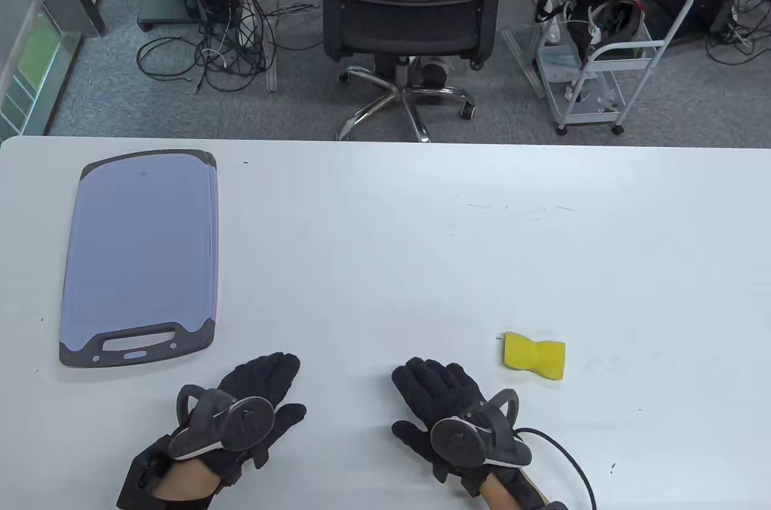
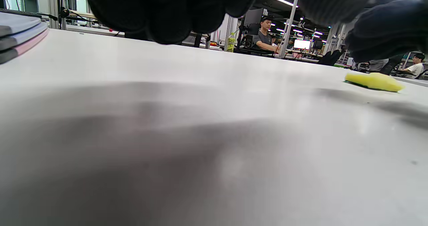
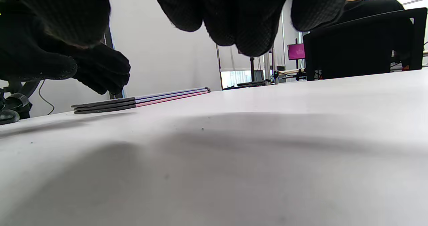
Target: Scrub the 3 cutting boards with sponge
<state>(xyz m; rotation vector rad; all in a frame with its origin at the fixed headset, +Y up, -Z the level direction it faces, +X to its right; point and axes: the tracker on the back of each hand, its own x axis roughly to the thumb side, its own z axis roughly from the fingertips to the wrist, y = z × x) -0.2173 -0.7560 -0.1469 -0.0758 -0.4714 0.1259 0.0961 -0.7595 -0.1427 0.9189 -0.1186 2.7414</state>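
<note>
— Behind the white counter [image 1: 385,245] an office chair [image 1: 409,10] and a small white cart [image 1: 608,58] are standing on the grey carpet. What is lying on the counter itself?

— Three cutting boards [image 1: 141,257] are lying in one stack, well to the left of the sponge [image 1: 535,355]. From the side they are showing a pink one at the bottom of the stack. The sponge is yellow and is sitting alone, touching nothing.

— And what are the hands doing?

— The left hand [image 1: 250,398] is resting flat between the stack and the sponge, its fingers [image 1: 274,368] stretched and holding nothing. The right hand [image 1: 449,407] is lying just left of the sponge, its fingers [image 1: 427,374] also relaxed and empty.

— So how far is the work?

— I am judging that nothing is started. The boards are not yet separated, nobody is holding the sponge, and all three boards are waiting to be scrubbed.
</note>
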